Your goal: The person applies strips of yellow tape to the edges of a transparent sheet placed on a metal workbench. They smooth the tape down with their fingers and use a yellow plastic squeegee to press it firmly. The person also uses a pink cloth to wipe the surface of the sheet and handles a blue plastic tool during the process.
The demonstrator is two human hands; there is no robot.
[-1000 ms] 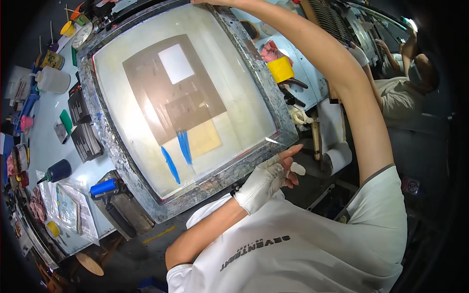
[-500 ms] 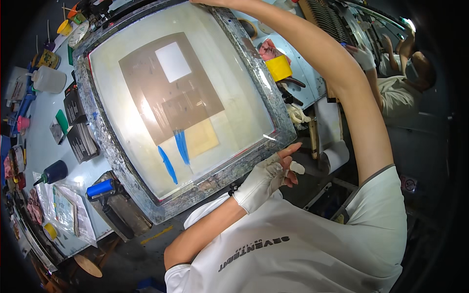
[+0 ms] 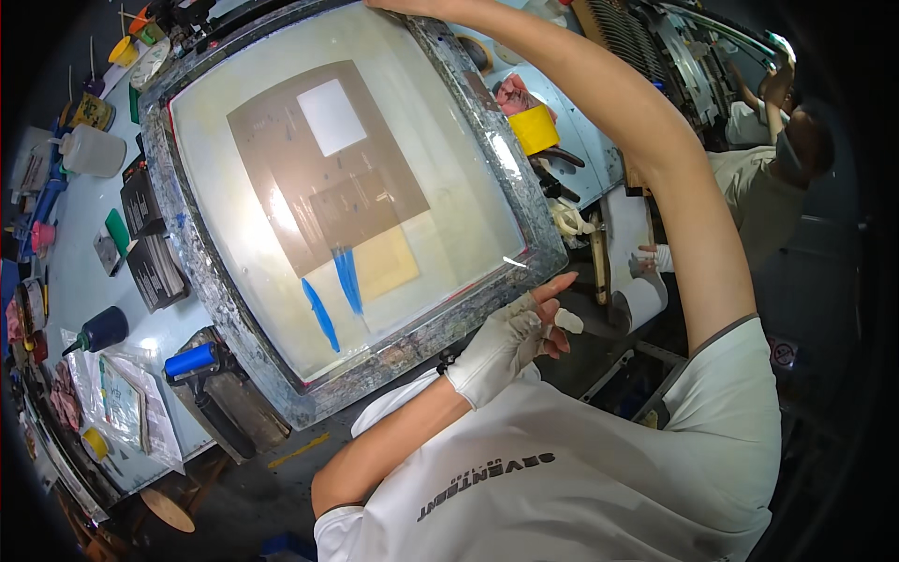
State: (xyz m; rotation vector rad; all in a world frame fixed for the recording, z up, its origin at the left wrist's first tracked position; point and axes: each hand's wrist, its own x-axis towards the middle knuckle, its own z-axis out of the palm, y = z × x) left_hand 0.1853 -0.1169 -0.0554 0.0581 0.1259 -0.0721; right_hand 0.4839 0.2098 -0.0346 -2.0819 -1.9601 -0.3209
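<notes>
My left hand (image 3: 515, 347) wears a white glove with bare fingertips at some fingers. It rests beside the near right corner of a speckled grey screen-printing frame (image 3: 375, 389). Its index finger points right and the other fingers are loosely apart, one with a white tip; I see nothing held. My right arm (image 3: 646, 122) reaches across to the far side, where my right hand (image 3: 398, 5) meets the frame's far edge; its fingers are cut off by the picture's rim. Inside the frame, the pale mesh (image 3: 468, 206) has a brown rectangle (image 3: 281, 169) and two blue streaks (image 3: 321, 314).
Left table: white jug (image 3: 94, 152), dark bottle (image 3: 101, 330), blue roller (image 3: 192, 362), stacks of dark cards (image 3: 157, 272). Right table: yellow tape roll (image 3: 534, 129) beside a pink rag (image 3: 513, 96). A co-worker (image 3: 768, 187) is at the right, a hand near a white paper roll (image 3: 640, 304).
The co-worker at the right has shifted, and their gloved hand has come down from the machine to the paper roll. My hands and the frame have stayed almost still.
</notes>
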